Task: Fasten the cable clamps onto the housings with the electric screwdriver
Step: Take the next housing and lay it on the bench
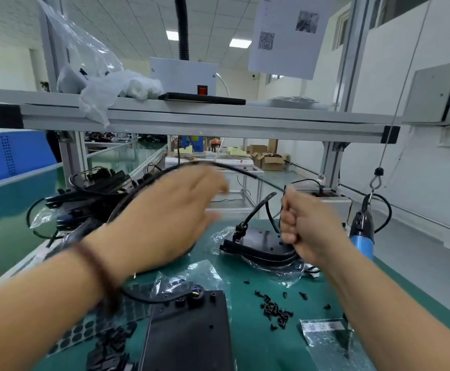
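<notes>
Clear plastic bag (328, 341) at the near right of the green counter (253, 352), white label on top, contents lost in glare. Second clear bag (191, 274) mid-counter holds small dark bits, can't tell what. Third bag (218, 236) lies crumpled under the stack of curved black housings (261, 245) beside the right hand. Blue crate (12, 153) far left, inside not visible. Nearest housing (189, 333) is a flat black plate at bottom centre; a cable enters at its top-left corner, with yellow and blue wire ends showing beside a round black fitting. Loose black screws (274, 311) are scattered just right of it. Right hand (306, 231) is a tight fist round a thin black cable (261, 180) that arcs up and left. Left hand (170, 210) is motion-blurred, fingers stretched out, gripping nothing visible. Blue-bodied electric screwdriver (363, 236) hangs from a hook at right, untouched.
</notes>
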### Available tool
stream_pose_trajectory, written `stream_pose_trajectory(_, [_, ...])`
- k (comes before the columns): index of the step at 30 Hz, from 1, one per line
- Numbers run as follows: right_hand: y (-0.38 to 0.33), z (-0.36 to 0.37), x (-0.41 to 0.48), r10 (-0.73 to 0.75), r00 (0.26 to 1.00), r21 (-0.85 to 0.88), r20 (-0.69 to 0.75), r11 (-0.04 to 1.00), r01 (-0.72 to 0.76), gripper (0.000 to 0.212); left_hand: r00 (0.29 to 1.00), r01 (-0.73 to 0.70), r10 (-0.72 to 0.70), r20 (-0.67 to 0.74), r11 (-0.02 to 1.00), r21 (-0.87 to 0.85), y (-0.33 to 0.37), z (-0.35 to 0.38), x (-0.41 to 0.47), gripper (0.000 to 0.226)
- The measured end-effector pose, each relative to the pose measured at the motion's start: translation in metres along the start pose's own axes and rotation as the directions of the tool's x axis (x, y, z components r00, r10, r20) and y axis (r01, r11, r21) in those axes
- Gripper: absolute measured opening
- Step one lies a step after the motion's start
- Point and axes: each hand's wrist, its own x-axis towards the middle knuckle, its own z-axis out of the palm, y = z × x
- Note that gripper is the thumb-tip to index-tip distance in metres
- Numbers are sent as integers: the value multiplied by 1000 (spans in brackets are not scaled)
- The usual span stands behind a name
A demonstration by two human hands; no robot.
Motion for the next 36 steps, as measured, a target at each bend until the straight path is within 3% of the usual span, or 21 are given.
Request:
stream_pose_trajectory(1, [6,5,-1,51,998,13,-29,999,-51,32,988,36,-32,153,999,-24,5,3,-23,32])
stream_pose_trajectory(3, [21,17,0,128,989,44,-69,991,-126,33,856,151,-112,505,988,-37,15,19,-65,48])
stream_pose_trajectory(5, [38,32,-1,191,979,37,-70,981,-188,33,772,159,-115,625,987,-15,19,34,-87,54])
stream_pose_trajectory(7, [56,48,-5,244,970,31,-6,969,-244,27,771,172,-112,627,984,-36,20,42,-85,48])
stream_pose_trajectory(9, [76,59,-13,228,968,-9,102,974,-228,3,777,175,-84,624,981,-85,16,47,-77,37])
stream_pose_trajectory(12, [98,63,-25,131,964,-202,234,976,-83,52,760,167,-46,649,978,-127,14,48,-66,29])
stream_pose_trajectory(15, [106,64,-37,64,927,-424,370,899,107,36,750,141,-48,660,986,-88,14,48,-60,28])
stream_pose_trajectory(18, [115,61,-45,41,919,-598,392,771,220,26,713,105,-40,700,993,-50,12,45,-52,21])
stream_pose_trajectory(20, [117,61,-45,-20,936,-570,353,789,232,21,694,93,-33,719,995,-45,10,41,-46,12])
stream_pose_trajectory(23, [116,62,-44,-53,931,-501,360,831,241,14,686,71,-20,727,997,-40,4,37,-41,20])
stream_pose_trajectory(28, [109,59,-42,-46,902,-517,429,806,287,22,698,143,-42,715,986,-81,-1,34,-40,21])
stream_pose_trajectory(36, [106,61,-42,-56,876,-525,478,782,336,18,654,-74,-12,757,994,80,16,44,-23,10])
